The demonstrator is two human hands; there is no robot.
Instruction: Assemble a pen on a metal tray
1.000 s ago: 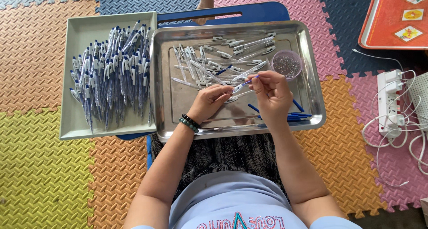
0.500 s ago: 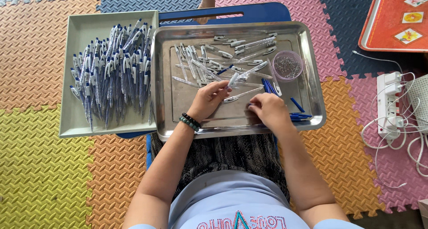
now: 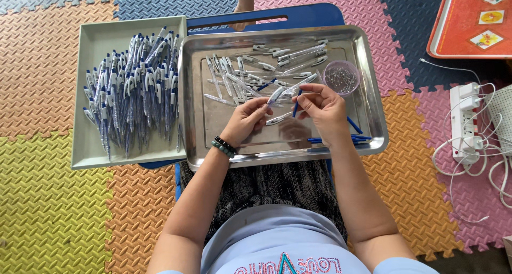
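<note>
My left hand (image 3: 247,119) holds a clear pen barrel (image 3: 277,94) over the steel tray (image 3: 277,155), with a bead bracelet on its wrist. Right beside it, my right hand (image 3: 321,107) pinches a thin blue refill (image 3: 296,104) at the barrel's near end. Loose clear barrels and white clips (image 3: 240,74) lie scattered in the tray's far half. More blue refills (image 3: 352,139) rest at its near right corner. A small clear cup of tiny springs (image 3: 341,77) stands at the tray's right side.
A grey tray (image 3: 90,45) on the left holds several assembled blue-and-white pens (image 3: 133,93). Both trays rest on a blue stool (image 3: 250,15) over coloured foam floor mats. An orange tray (image 3: 469,23) lies far right, with a white power strip and cables (image 3: 469,125) beneath it.
My right hand dipped toward the blue refills at the tray's near right, then came back up to the left hand with a refill. The left hand stayed in place.
</note>
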